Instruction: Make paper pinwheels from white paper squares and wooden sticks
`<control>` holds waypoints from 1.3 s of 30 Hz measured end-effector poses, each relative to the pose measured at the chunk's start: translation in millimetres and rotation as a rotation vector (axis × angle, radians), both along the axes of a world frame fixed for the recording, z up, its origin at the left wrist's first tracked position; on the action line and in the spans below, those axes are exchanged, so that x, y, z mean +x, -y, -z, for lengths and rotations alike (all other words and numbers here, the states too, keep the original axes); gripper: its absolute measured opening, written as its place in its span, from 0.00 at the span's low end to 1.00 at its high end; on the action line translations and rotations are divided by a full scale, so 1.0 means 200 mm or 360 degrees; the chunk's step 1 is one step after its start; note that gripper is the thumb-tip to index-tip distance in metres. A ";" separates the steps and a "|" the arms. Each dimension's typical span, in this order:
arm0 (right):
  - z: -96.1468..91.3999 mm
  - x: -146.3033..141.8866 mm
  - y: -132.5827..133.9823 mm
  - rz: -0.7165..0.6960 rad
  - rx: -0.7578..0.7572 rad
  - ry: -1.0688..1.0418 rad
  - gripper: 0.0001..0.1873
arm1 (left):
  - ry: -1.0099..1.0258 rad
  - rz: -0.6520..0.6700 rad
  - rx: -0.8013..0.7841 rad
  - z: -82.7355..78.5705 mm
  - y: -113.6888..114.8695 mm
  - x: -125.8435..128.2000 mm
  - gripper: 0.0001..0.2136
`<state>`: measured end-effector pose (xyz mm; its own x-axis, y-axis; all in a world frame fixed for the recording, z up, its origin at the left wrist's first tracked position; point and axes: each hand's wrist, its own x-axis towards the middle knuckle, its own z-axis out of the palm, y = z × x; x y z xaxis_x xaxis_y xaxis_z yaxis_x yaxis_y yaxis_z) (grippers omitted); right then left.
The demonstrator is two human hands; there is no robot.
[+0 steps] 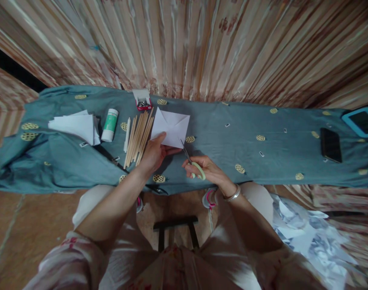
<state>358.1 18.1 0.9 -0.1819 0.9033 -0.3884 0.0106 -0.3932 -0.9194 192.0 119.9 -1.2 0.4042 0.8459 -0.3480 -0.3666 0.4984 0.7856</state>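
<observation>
A folded white paper square [171,127] with diagonal creases is held over the blue-green cloth [220,141]. My left hand [155,155] pinches its near left edge, thumb on top. My right hand [202,169] is closed on pale green-handled scissors [191,161], whose blades point up at the paper's near right edge and touch it. Just left of the paper lies a bundle of several thin wooden sticks [139,136].
On the cloth to the left lie a white stick [127,133], a green-and-white tube [109,125] and a stack of white paper [77,125]. A small open red box [143,100] stands behind the sticks. A dark phone [330,145] and a blue-framed tablet [362,121] are far right. Paper scraps [307,233] litter the floor.
</observation>
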 end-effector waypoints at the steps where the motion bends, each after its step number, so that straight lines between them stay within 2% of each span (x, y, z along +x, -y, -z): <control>1: 0.00 0.00 0.00 0.0010 0.0003 -0.0005 0.25 | 0.0012 0.0004 -0.0001 0.00 0.00 0.00 0.10; 9: 0.02 0.00 0.00 0.0037 -0.0005 0.0000 0.25 | 0.0054 0.0025 -0.0010 0.02 0.01 0.01 0.12; 21: 0.00 0.00 -0.01 0.0009 -0.0039 -0.0005 0.26 | 0.0009 0.0095 0.0009 0.01 0.02 0.01 0.12; 39: 0.01 0.00 0.00 -0.0005 -0.0047 -0.0015 0.26 | 0.0004 0.0091 -0.0011 0.01 0.03 0.01 0.13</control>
